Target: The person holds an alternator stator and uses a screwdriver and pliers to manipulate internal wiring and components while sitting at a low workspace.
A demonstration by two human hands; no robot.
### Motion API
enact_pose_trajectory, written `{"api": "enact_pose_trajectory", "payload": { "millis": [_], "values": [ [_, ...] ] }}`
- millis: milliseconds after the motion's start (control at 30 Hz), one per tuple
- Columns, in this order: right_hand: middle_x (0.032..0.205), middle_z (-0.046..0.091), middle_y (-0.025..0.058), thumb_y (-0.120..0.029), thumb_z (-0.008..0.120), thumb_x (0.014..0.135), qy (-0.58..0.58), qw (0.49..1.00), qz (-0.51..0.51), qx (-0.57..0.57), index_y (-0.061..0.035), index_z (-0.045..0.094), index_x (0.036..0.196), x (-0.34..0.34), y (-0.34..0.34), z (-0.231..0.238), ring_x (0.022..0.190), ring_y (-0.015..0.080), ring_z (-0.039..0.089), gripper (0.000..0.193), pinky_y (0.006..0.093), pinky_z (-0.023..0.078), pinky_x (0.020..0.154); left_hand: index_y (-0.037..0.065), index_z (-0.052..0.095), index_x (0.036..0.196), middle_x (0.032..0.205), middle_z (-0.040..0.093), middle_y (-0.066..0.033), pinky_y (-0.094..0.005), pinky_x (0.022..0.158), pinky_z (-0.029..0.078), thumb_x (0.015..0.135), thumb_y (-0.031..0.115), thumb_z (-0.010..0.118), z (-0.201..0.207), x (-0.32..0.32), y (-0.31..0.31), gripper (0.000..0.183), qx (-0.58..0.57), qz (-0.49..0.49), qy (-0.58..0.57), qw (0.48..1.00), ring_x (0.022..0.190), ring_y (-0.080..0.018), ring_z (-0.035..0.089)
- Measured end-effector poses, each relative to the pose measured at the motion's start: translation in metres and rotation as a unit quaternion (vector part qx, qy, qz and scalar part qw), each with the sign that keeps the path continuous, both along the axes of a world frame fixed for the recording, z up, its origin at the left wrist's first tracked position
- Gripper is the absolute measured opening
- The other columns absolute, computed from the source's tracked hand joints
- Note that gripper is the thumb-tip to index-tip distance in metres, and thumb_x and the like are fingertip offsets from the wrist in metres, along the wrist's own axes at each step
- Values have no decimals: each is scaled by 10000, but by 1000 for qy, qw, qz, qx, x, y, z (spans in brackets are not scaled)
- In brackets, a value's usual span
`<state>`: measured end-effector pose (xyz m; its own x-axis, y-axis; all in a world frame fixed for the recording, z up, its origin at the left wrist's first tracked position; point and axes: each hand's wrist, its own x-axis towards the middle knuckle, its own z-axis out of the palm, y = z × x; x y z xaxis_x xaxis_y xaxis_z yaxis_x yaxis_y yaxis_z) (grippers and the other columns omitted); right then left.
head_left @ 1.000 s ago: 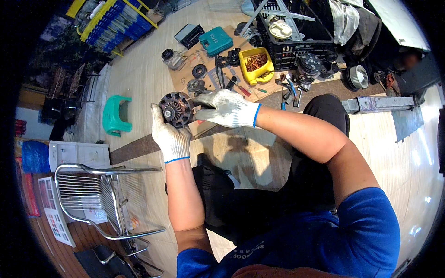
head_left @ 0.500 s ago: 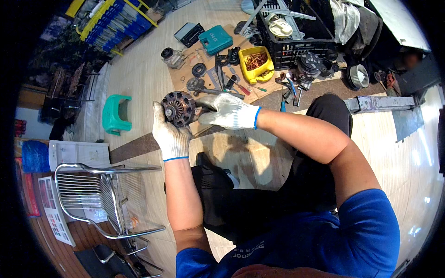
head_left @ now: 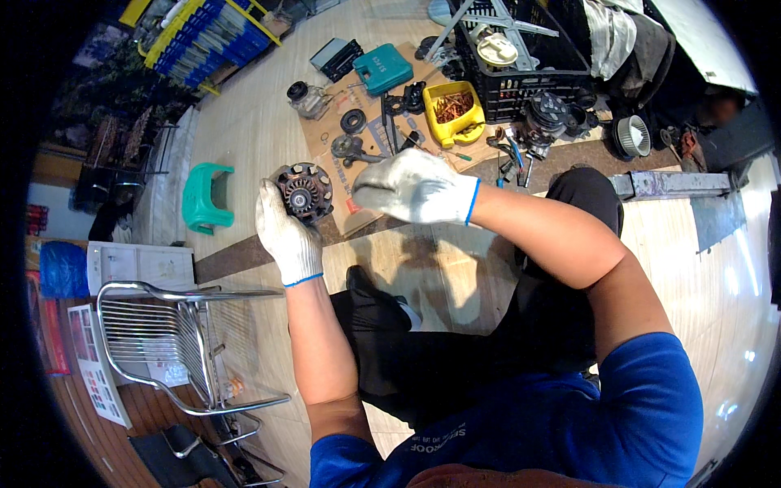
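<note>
My left hand [head_left: 289, 237], in a white knit glove with a blue cuff edge, is closed around the left and lower side of a round dark metal part [head_left: 304, 193]. It looks like an alternator rotor, with a ring of fan fins, notched outer edge and a shaft end at its centre, facing up. My right hand [head_left: 419, 191], gloved alike, is just to the right of the rotor and apart from it. Its fingers are curled together, slightly blurred, and whatever is in them is hidden. Behind it a long-handled metal tool [head_left: 348, 147] lies partly covered on the cardboard.
Cardboard on the floor [head_left: 325, 134] bears a teal case [head_left: 382, 70], a black ring [head_left: 353, 122] and a yellow cut-open jug [head_left: 443, 138] of copper-coloured pieces. A black crate [head_left: 529, 93] stands behind. A green stool [head_left: 207, 213] and metal chair [head_left: 146, 291] are left.
My right hand has moved right, off the rotor, with its fingers curled. The rotor has turned in my left hand, which has shifted slightly left.
</note>
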<state>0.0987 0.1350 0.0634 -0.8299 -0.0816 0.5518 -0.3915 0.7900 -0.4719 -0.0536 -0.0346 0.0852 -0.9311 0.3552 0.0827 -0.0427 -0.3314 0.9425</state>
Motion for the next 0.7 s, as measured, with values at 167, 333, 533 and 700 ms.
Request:
{"api": "enact_pose_trajectory", "payload": {
  "millis": [167, 333, 533, 700],
  "values": [
    [990, 690, 120, -240, 547, 938, -4, 992, -115, -42, -139, 705, 1064, 5, 11, 12, 872, 346, 686, 226, 433, 561, 728, -3, 633, 1147, 1042, 699, -125, -404, 770, 616, 1042, 322, 507, -2, -4, -11, 364, -13, -41, 31, 999, 906, -258, 713],
    [926, 696, 143, -260, 552, 936, -14, 981, -192, 1, -142, 701, 1093, -8, 35, -6, 848, 350, 690, 247, 443, 554, 736, -8, 637, 1139, 1062, 707, -152, -406, 773, 618, 1029, 356, 527, 19, 12, -5, 396, 8, -90, -113, 990, 914, -266, 715],
    [845, 689, 216, -381, 539, 942, -150, 969, -190, -51, -85, 676, 1058, -11, 48, -8, 832, 370, 691, 347, 456, 543, 785, 13, 640, 1130, 1018, 726, -156, -421, 627, 621, 1007, 433, 542, 18, 1, -4, 449, 34, -45, -198, 979, 802, -294, 728],
    [906, 691, 224, -408, 572, 915, -52, 965, -256, 17, -9, 662, 1006, -10, 56, -16, 837, 404, 686, 419, 457, 544, 817, -19, 585, 1212, 1118, 691, -175, -450, 827, 612, 1031, 408, 508, 6, -14, -9, 470, 32, -38, -169, 984, 960, -306, 709]
  ]
}}
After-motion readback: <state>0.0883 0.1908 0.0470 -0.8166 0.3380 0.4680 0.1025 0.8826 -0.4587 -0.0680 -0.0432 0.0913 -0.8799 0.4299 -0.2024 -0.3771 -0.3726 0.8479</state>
